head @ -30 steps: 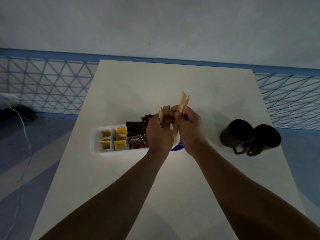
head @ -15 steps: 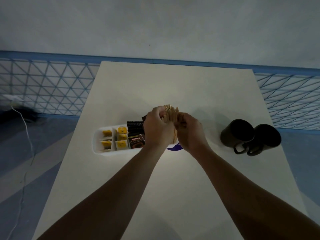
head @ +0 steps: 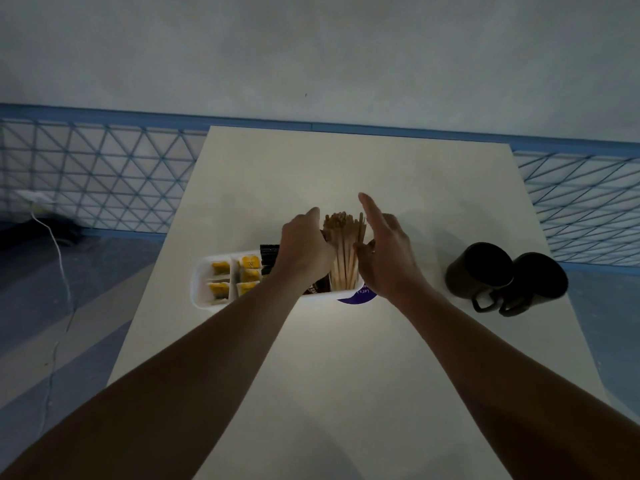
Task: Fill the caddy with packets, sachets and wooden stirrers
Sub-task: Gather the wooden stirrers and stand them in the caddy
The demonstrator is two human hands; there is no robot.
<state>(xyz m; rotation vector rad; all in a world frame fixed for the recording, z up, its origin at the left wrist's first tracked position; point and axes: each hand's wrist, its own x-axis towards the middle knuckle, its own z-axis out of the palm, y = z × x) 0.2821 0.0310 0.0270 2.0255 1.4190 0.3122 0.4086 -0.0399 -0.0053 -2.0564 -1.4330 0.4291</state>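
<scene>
The wooden stirrers (head: 343, 252) stand upright in the right end of the white caddy (head: 201, 285), between the two hands. The left hand (head: 304, 249) curls beside the bundle on its left; whether its fingers touch the sticks cannot be told. The right hand (head: 384, 254) is spread just right of the bundle, forefinger raised, gripping nothing. Yellow sachets (head: 248, 263) and dark packets (head: 269, 254) lie left of the left hand's fingers.

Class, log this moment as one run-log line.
stirrers: upright in caddy | left hand: beside bundle, open | right hand: open, fingers spread | mugs: right
</scene>
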